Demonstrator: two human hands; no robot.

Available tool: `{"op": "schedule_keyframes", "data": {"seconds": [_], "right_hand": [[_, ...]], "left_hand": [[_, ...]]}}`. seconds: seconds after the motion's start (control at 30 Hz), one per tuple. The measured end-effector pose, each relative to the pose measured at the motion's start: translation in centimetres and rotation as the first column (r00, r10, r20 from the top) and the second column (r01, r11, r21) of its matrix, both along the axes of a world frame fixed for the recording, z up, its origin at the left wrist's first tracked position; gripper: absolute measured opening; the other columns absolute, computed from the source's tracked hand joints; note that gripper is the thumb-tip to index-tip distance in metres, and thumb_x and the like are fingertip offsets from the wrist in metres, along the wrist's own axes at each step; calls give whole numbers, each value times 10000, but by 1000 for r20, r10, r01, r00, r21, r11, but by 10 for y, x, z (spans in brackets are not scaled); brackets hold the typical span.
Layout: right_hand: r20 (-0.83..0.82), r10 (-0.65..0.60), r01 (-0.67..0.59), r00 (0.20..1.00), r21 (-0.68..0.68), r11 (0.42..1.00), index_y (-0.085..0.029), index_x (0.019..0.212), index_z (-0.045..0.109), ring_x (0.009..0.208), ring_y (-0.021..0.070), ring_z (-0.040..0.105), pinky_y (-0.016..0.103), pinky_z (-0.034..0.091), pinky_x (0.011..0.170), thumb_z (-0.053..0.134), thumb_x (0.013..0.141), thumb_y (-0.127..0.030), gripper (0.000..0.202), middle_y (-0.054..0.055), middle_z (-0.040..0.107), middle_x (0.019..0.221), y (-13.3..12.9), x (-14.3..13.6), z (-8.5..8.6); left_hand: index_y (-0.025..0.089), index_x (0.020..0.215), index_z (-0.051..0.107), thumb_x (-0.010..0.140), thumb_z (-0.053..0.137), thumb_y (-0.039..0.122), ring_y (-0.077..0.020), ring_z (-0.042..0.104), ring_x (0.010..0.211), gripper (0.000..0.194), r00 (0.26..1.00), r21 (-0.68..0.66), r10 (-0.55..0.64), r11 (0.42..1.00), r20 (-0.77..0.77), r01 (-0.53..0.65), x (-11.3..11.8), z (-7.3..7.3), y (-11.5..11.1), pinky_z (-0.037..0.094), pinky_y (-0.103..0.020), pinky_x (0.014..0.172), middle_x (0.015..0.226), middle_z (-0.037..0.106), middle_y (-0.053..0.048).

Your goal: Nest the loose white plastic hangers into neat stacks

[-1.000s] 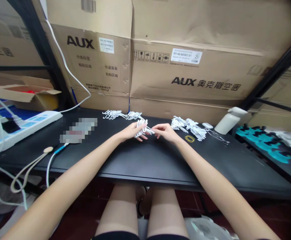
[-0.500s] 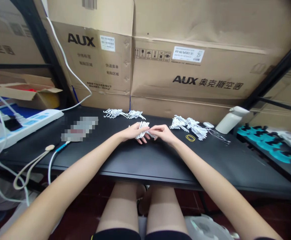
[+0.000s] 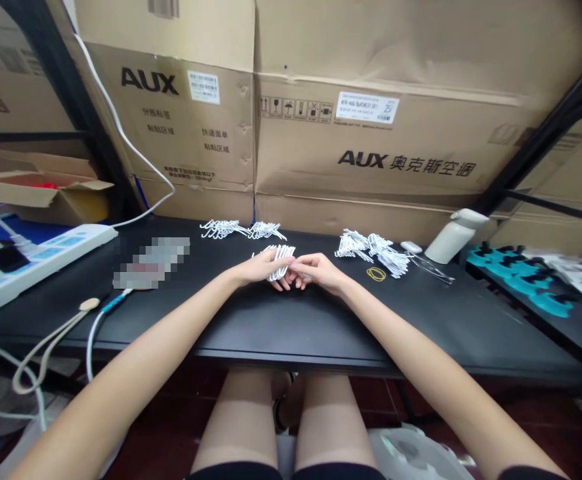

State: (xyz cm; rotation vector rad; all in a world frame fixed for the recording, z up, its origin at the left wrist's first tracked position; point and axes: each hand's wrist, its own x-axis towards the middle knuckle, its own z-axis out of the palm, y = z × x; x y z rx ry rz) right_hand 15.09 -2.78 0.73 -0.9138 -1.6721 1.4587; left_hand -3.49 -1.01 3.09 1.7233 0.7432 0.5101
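Hands had drawn together: left hand (image 3: pixel 257 268) and right hand (image 3: pixel 319 271) both pinched the white clip bundle (image 3: pixel 278 259), mid-table (image 3: pixel 271 320).

Both forearms are bare from the elbow down, with no sleeves, watch, bracelet or rings to be seen. The left hand (image 3: pixel 261 269) and right hand (image 3: pixel 318 270) are gloveless, with slim fingers and short nails. At six o'clock in the view two bare thighs (image 3: pixel 283 420) show below the table edge, and the dark hem of black shorts (image 3: pixel 281 472) crosses them at the very bottom.
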Motion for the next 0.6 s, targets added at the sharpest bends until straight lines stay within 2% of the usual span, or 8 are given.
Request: {"op": "schedule_keyframes", "data": {"seconds": [0.23,0.43,0.6], "right_hand": [[-36,-32,33,999,32,999,-128,815,715,645,144,669,259,545,639,724,690,-490,383,55,713,716,3,3,-3],[-31,-73,77,997,132,988,-123,782,707,610,149,660,280,553,617,708,683,-533,421,67,712,710,2,-4,-4],[-69,-199,209,978,181,961,-134,851,693,656,166,668,271,545,589,669,719,-543,430,77,707,767,7,-3,-4]], "left_hand": [[128,770,628,794,565,580,-173,663,577,457,1000,50,-15,999,-23,16,0,1,-2,547,-251,496,715,692,-90],[132,699,547,806,576,540,-133,602,445,423,997,85,78,993,-11,-76,1,-3,1,511,-230,425,574,601,-31],[145,762,526,819,583,499,-126,589,443,363,980,30,161,986,114,-166,-3,-4,11,522,-245,439,585,585,-7]]}}
